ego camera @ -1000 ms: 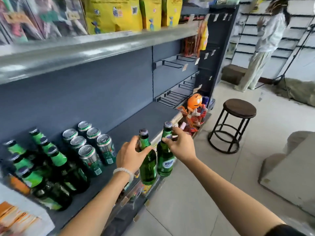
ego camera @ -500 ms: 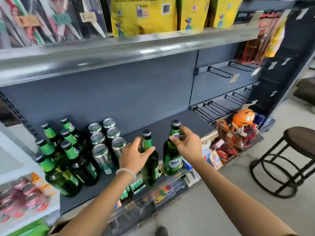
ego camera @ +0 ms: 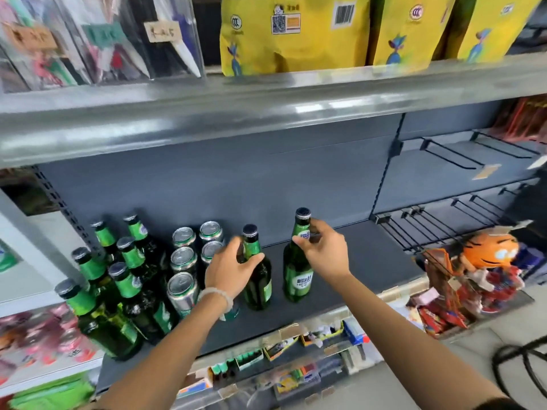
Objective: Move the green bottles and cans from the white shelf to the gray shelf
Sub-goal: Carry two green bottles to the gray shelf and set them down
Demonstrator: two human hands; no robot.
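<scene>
Two green glass bottles stand upright on the gray shelf (ego camera: 355, 258). My left hand (ego camera: 231, 267) is wrapped around the neck of the left bottle (ego camera: 259, 287). My right hand (ego camera: 324, 253) pinches the neck of the right bottle (ego camera: 299, 276), whose white label faces me. Both bottle bases appear to rest on the shelf board. To their left stands a group of several green bottles (ego camera: 118, 291) and several green cans (ego camera: 182, 288) with silver tops, packed close together.
A metal shelf (ego camera: 266, 105) overhangs above, carrying yellow bags (ego camera: 293, 34). Wire hooks (ego camera: 444, 220) and an orange plush toy (ego camera: 488, 250) lie to the right. A white shelf (ego camera: 26, 297) with pink packs sits at far left. Small goods line the tray below.
Both bottles have travelled from beyond the shelf's front edge inward and now stand on the board next to the cans. My view has turned left, toward the shelf.
</scene>
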